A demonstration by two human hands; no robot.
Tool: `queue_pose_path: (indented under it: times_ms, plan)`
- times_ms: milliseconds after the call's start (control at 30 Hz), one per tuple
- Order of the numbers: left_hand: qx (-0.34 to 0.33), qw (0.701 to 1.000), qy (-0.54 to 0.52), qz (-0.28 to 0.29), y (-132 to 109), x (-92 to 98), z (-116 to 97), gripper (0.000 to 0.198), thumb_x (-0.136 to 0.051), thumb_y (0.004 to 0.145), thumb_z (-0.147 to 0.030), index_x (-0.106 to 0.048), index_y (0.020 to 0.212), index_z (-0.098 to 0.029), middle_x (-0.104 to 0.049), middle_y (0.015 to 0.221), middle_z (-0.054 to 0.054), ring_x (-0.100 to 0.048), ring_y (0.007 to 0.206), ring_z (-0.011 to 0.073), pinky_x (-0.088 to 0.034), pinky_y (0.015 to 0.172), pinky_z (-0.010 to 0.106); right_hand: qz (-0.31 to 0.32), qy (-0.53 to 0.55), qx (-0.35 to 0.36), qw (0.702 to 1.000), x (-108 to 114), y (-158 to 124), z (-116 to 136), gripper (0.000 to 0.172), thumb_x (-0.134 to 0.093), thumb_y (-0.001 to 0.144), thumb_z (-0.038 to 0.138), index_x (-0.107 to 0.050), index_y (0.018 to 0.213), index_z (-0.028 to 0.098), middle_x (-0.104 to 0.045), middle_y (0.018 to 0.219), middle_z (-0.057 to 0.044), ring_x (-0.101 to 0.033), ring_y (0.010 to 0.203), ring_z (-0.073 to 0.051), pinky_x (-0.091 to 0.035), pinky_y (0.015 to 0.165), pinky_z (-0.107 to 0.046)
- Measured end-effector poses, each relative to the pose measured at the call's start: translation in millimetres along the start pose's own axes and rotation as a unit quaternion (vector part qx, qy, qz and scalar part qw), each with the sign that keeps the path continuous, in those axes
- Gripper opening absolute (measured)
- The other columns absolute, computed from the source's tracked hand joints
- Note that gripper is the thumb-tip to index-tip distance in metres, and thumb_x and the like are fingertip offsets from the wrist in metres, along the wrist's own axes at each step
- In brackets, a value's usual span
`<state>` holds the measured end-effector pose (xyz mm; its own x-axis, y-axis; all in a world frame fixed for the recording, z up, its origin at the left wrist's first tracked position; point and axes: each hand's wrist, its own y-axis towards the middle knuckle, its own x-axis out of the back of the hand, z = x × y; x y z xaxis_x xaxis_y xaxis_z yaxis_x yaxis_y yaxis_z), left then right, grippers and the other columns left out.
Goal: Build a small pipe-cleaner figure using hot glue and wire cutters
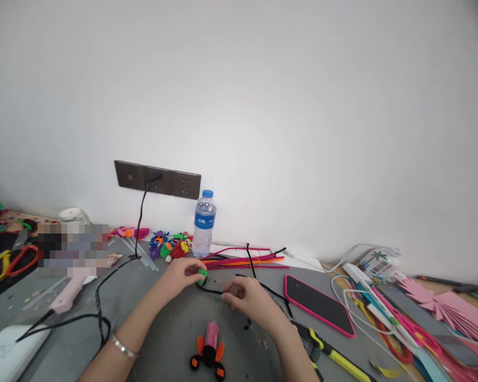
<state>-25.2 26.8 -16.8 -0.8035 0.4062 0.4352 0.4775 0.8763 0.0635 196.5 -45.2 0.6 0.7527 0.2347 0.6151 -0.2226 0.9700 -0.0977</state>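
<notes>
My left hand [183, 275] is closed in a pinch on a small green coiled piece [202, 274], which looks like wound pipe cleaner. From under it a black pipe cleaner [211, 291] runs to my right hand [245, 297], whose thumb and fingers are closed on its other end. Nearer to me on the grey mat [163, 339] lies a figure [211, 337] with a pink ribbed body, orange side pieces and black coils with orange centres. Behind my hands several loose magenta, orange and black pipe cleaners [258, 260] are spread out.
A water bottle [204, 225] stands by the wall beside small colourful figures [179, 248]. Left are a pink glue gun [69, 292], its black cord and scissors [22, 261]. Right lie a pink-edged phone [318, 305], yellow-black pliers [334, 355], white cables and folded pink paper [434, 302].
</notes>
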Motion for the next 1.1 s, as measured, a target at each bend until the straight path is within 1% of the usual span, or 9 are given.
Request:
queue_pose_path:
  times_ms: [200, 300, 433, 567, 667, 733, 900, 1000, 1100]
  plan:
    - [0.054, 0.989, -0.111, -0.076, -1, 9.1, -6, 0.037, -0.069, 0.073, -0.043, -0.068, 0.098, -0.015, -0.07, 0.089, 0.007, -0.064, 0.079, 0.0215, -0.051, 0.076, 0.034, 0.011, 0.219, 0.033, 0.975, 22, -6, -1, 0.034, -0.058, 0.084, 0.051, -0.062, 0.093, 0.018, -0.068, 0.065, -0.002, -0.039, 0.043, -0.009, -0.031, 0.046, -0.022]
    - [0.074, 0.974, -0.194, -0.096, -5, 11.5, -15, 0.045, -0.07, 0.073, -0.047, -0.065, 0.105, -0.017, -0.065, 0.082, 0.003, -0.061, 0.074, 0.0178, -0.052, 0.071, 0.031, -0.001, 0.336, 0.085, 0.938, 31, -12, 3, 0.052, -0.054, 0.08, 0.065, -0.062, 0.102, 0.018, -0.068, 0.078, -0.006, -0.044, 0.049, -0.011, -0.03, 0.049, -0.025]
    - [0.093, 0.954, -0.281, -0.049, -9, 10.7, -25, 0.044, -0.071, 0.074, -0.046, -0.064, 0.108, -0.02, -0.06, 0.075, -0.001, -0.06, 0.07, 0.0148, -0.052, 0.07, 0.029, -0.044, 0.442, 0.103, 0.89, 30, -16, 11, 0.073, -0.049, 0.071, 0.079, -0.063, 0.114, 0.021, -0.061, 0.087, -0.008, -0.044, 0.058, -0.015, -0.033, 0.054, -0.029]
    - [0.13, 0.934, -0.332, 0.007, -11, 6.4, -28, 0.035, -0.071, 0.076, -0.045, -0.067, 0.1, -0.019, -0.065, 0.08, 0.003, -0.062, 0.074, 0.0158, -0.053, 0.07, 0.029, -0.063, 0.514, 0.104, 0.849, 20, -10, 16, 0.076, -0.052, 0.066, 0.081, -0.063, 0.114, 0.024, -0.054, 0.082, -0.005, -0.036, 0.056, -0.014, -0.031, 0.053, -0.028]
    - [0.142, 0.922, -0.361, 0.017, -10, 1.5, -24, 0.033, -0.072, 0.076, -0.042, -0.069, 0.098, -0.018, -0.067, 0.084, 0.005, -0.063, 0.077, 0.0165, -0.053, 0.07, 0.028, -0.075, 0.556, 0.101, 0.821, 15, -3, 17, 0.081, -0.041, 0.064, 0.088, -0.064, 0.106, 0.023, -0.049, 0.079, -0.004, -0.028, 0.053, -0.013, -0.028, 0.049, -0.027]
    - [0.149, 0.915, -0.374, 0.019, -10, -1.9, -22, 0.033, -0.074, 0.074, -0.04, -0.07, 0.095, -0.016, -0.068, 0.086, 0.006, -0.063, 0.079, 0.0168, -0.052, 0.07, 0.027, -0.089, 0.568, 0.102, 0.812, 12, 1, 16, 0.076, -0.041, 0.066, 0.086, -0.064, 0.103, 0.023, -0.046, 0.076, -0.002, -0.025, 0.052, -0.012, -0.026, 0.047, -0.026]
    - [0.161, 0.908, -0.386, 0.033, -11, -7.5, -26, 0.033, -0.077, 0.072, -0.039, -0.07, 0.092, -0.014, -0.069, 0.087, 0.007, -0.062, 0.071, 0.0138, -0.052, 0.066, 0.024, -0.108, 0.56, 0.073, 0.818, 0, 9, 11, 0.043, -0.071, 0.072, 0.052, -0.064, 0.101, 0.021, -0.041, 0.065, 0.005, -0.026, 0.049, -0.008, -0.023, 0.049, -0.024]
    - [0.157, 0.907, -0.386, 0.056, -13, -8.9, -29, 0.032, -0.074, 0.075, -0.04, -0.069, 0.096, -0.017, -0.067, 0.081, 0.003, -0.061, 0.066, 0.0113, -0.051, 0.064, 0.023, -0.097, 0.507, 0.059, 0.854, -7, 11, 10, 0.036, -0.071, 0.076, 0.047, -0.064, 0.094, 0.017, -0.043, 0.059, 0.005, -0.031, 0.049, -0.008, -0.023, 0.05, -0.024]
    - [0.161, 0.905, -0.389, 0.06, -14, -9.5, -31, 0.027, -0.073, 0.076, -0.04, -0.068, 0.089, -0.017, -0.065, 0.076, 0.001, -0.06, 0.062, 0.01, -0.05, 0.062, 0.022, -0.093, 0.455, 0.06, 0.884, -11, 12, 11, 0.033, -0.07, 0.076, 0.047, -0.063, 0.087, 0.017, -0.049, 0.06, 0.004, -0.036, 0.05, -0.009, -0.024, 0.051, -0.024]
